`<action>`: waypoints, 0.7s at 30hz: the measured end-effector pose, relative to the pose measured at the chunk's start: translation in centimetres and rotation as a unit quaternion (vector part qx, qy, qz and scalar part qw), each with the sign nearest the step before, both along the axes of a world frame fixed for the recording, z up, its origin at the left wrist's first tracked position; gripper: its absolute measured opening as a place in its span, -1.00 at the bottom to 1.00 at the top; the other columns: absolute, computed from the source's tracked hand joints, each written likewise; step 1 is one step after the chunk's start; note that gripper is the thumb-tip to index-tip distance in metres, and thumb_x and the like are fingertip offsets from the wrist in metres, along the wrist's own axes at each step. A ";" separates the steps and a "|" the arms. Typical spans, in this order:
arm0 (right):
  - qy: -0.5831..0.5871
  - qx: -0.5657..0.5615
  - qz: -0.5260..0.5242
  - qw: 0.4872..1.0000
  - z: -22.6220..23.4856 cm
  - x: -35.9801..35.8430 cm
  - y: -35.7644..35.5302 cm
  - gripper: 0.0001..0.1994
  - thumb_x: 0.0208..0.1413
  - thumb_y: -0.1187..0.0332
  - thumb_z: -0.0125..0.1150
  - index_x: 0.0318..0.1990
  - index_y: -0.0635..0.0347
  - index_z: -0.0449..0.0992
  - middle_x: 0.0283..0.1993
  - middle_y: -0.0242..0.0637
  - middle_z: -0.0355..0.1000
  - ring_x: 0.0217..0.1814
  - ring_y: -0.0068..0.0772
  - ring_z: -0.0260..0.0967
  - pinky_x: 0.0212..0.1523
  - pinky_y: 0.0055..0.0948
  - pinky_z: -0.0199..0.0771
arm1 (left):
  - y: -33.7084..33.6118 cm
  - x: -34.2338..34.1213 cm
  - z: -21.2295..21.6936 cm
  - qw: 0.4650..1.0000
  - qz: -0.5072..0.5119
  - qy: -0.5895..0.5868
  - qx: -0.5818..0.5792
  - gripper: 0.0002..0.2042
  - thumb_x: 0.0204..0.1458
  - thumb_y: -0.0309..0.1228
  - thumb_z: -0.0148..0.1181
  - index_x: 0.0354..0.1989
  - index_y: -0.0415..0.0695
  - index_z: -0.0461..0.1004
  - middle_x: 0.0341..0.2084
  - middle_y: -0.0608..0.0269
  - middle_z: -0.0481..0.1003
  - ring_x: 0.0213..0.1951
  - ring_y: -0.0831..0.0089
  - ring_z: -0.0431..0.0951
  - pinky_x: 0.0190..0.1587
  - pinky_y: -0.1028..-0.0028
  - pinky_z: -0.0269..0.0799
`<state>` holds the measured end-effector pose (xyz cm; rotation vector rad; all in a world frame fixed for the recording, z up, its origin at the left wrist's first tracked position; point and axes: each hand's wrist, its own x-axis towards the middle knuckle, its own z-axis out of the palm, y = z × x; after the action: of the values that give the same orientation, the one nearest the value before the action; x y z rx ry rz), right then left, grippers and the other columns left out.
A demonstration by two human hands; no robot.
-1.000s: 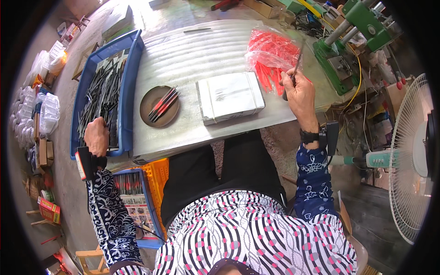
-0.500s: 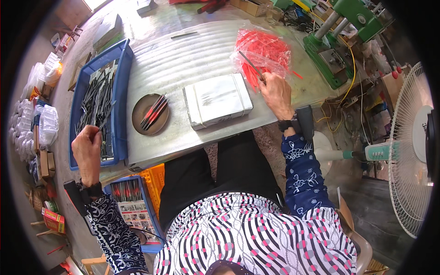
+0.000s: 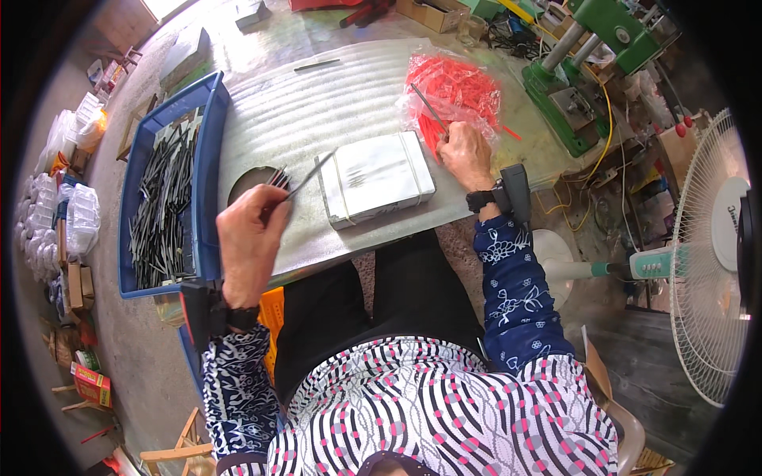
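Observation:
Pinched in the fingers of my left hand is a slim dark metal piece, slightly blurred, slanting up to the right toward the white-topped block. That hand hangs over a brown round dish and hides most of it, along with the red-and-dark slim pieces in it. My right hand grips another slim dark metal piece, its far end pointing up and left. Just beyond lies an open clear bag of thin red plastic pieces. Two bands run round the block.
At left, a blue bin is full of slim dark pieces. One similar piece lies at the table's far side. A green press stands right, with a white fan nearer me. Yellow cable hangs beside the press.
My left hand has moved right from the blue bin's near end to above the dish, carrying a slim dark metal piece. My right hand has shifted slightly left, still holding its piece.

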<state>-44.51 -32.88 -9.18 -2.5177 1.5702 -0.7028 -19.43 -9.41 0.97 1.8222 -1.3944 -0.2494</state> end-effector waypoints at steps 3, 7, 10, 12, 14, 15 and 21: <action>-0.024 -0.034 0.002 0.999 0.1 -0.5 0.3 -0.79 -0.03 0.27 0.28 -0.41 0.20 0.41 -0.36 -0.04 0.42 -0.25 0.11 0.40 -0.23 0.03 0.38 | -1.3 -1.6 -0.5 0.999 -0.039 -0.010 -0.020 -0.93 -0.04 -0.55 0.27 -0.39 -0.25 0.52 -0.55 0.13 0.50 -0.56 0.37 0.50 -0.46 0.43 0.40; -0.067 -0.093 0.048 0.992 1.0 -1.2 1.8 -0.81 -0.05 0.31 0.26 -0.41 0.24 0.47 -0.40 0.00 0.46 -0.28 0.12 0.43 -0.23 -0.02 0.40 | -2.8 -2.9 -1.4 0.998 -0.059 -0.022 -0.021 -0.92 -0.06 -0.49 0.28 -0.40 -0.19 0.53 -0.54 0.13 0.51 -0.50 0.23 0.53 -0.39 0.32 0.40; -0.085 -0.029 0.039 0.995 2.3 -1.7 3.0 -0.83 -0.05 0.34 0.25 -0.40 0.28 0.51 -0.42 0.02 0.49 -0.33 0.06 0.48 -0.26 -0.11 0.43 | -3.7 -3.5 -2.1 0.996 -0.070 -0.041 -0.029 -0.92 -0.04 -0.46 0.27 -0.39 -0.15 0.53 -0.52 0.14 0.52 -0.45 0.17 0.55 -0.37 0.28 0.41; -0.100 0.030 0.033 0.994 3.3 -1.7 3.6 -0.84 -0.05 0.38 0.25 -0.39 0.31 0.53 -0.44 -0.01 0.51 -0.37 -0.07 0.51 -0.30 -0.21 0.45 | -3.9 -3.8 -2.5 0.997 -0.068 -0.042 -0.013 -0.92 -0.02 -0.43 0.26 -0.38 -0.12 0.52 -0.51 0.15 0.52 -0.42 0.14 0.55 -0.36 0.27 0.41; -0.150 0.090 0.035 0.984 4.3 -1.6 4.4 -0.85 -0.03 0.40 0.27 -0.38 0.32 0.52 -0.47 -0.13 0.50 -0.41 -0.29 0.48 -0.35 -0.33 0.43 | -4.1 -3.9 -2.8 0.995 -0.072 -0.067 -0.025 -0.94 -0.01 -0.43 0.24 -0.37 -0.09 0.51 -0.50 0.17 0.50 -0.42 0.15 0.55 -0.37 0.26 0.41; -0.174 0.118 0.032 0.977 4.7 -1.6 4.9 -0.86 -0.02 0.42 0.29 -0.37 0.33 0.52 -0.48 -0.18 0.49 -0.44 -0.40 0.46 -0.37 -0.40 0.42 | -4.2 -4.0 -2.9 0.994 -0.072 -0.073 -0.027 -0.94 0.00 -0.43 0.24 -0.37 -0.09 0.51 -0.50 0.17 0.50 -0.41 0.15 0.55 -0.37 0.26 0.41; -0.284 0.168 0.114 0.937 6.8 -1.3 7.4 -0.91 0.02 0.57 0.29 -0.32 0.37 0.53 -0.48 -0.39 0.40 -0.44 -0.65 0.31 -0.39 -0.57 0.33 | -4.4 -4.1 -3.3 0.990 -0.080 -0.113 -0.032 -0.94 0.02 -0.42 0.24 -0.37 -0.08 0.49 -0.51 0.19 0.45 -0.43 0.15 0.53 -0.40 0.24 0.39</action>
<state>-45.78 -25.51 -2.41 -1.9601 1.0687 -0.9266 -23.51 -13.77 -2.31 1.7286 -1.6902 -0.0801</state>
